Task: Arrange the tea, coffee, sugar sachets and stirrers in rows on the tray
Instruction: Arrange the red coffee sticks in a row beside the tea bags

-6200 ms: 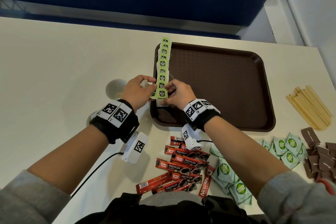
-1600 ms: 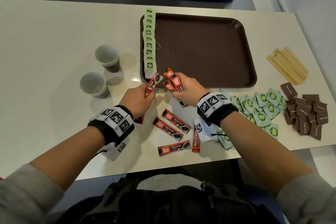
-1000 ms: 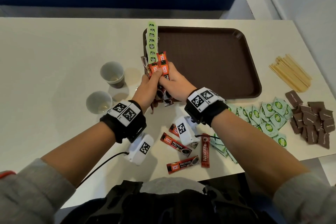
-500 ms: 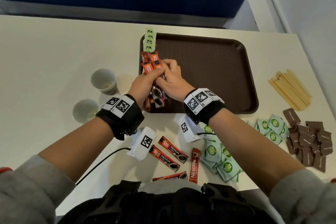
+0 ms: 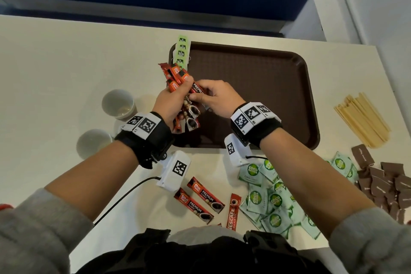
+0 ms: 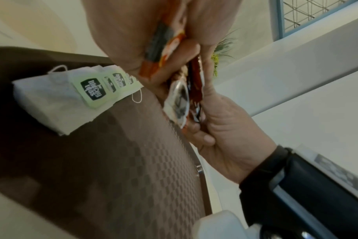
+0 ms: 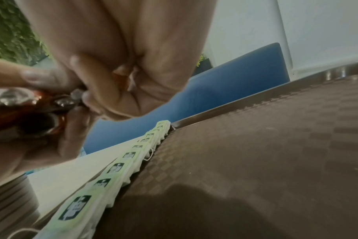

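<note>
Left hand: my left hand [image 5: 172, 102] is clenching a fanned bundle of coffee sticks [image 5: 178, 80], left of centre in the head view, over the near-left corner of the tray [image 5: 255, 95].
Right hand: my right hand [image 5: 216, 98] is pinching 1 stick out of that bundle between thumb and fingertips; in the left wrist view my fingers [image 6: 200, 137] are curling round the lower ends of the sticks.
Coffee handling: I am judging these as light, thin and glossy, so they are likely sliding against each other; I am taking each 1 near its middle and along its flat faces.
Tea bags: the tea bags [image 5: 183, 51] are lying overlapped in 1 row along the tray's left edge, upper centre of the frame; soft paper, loose strings, easy to disturb.
Still on the counter: 3 more coffee sticks [image 5: 200, 200] are lying at lower centre, green sachets [image 5: 266, 198] lower right, brown sachets [image 5: 382, 180] and stirrers [image 5: 362, 122] at the right edge.
Stirrers handling: I am expecting stiff, light wood, best gathered as 1 bunch.
</note>
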Demonstrator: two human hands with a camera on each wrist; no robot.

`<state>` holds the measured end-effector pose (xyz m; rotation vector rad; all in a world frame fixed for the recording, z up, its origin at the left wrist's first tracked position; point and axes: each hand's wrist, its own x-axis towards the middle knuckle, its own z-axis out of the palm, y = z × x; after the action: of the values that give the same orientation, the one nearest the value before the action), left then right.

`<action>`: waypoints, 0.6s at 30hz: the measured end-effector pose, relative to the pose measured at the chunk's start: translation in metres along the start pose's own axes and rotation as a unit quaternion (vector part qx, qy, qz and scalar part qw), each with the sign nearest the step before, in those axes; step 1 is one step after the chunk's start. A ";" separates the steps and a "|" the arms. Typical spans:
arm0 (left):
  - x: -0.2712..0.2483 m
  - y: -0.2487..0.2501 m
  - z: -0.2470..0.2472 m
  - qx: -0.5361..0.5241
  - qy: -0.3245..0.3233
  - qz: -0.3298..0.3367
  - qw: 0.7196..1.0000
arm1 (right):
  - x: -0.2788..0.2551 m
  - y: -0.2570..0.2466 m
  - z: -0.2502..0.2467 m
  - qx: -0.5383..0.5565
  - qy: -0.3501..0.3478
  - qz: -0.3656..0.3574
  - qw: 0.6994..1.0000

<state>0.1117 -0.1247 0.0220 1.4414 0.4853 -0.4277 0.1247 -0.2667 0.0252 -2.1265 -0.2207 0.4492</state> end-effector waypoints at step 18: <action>0.024 0.013 0.002 0.023 0.036 0.091 0.995 | 0.023 0.019 -0.032 -0.025 0.032 -0.020 0.999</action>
<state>0.1394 -0.1248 0.0198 1.5358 0.3997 -0.2437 0.1586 -0.2940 0.0204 -2.1772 -0.2392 0.3553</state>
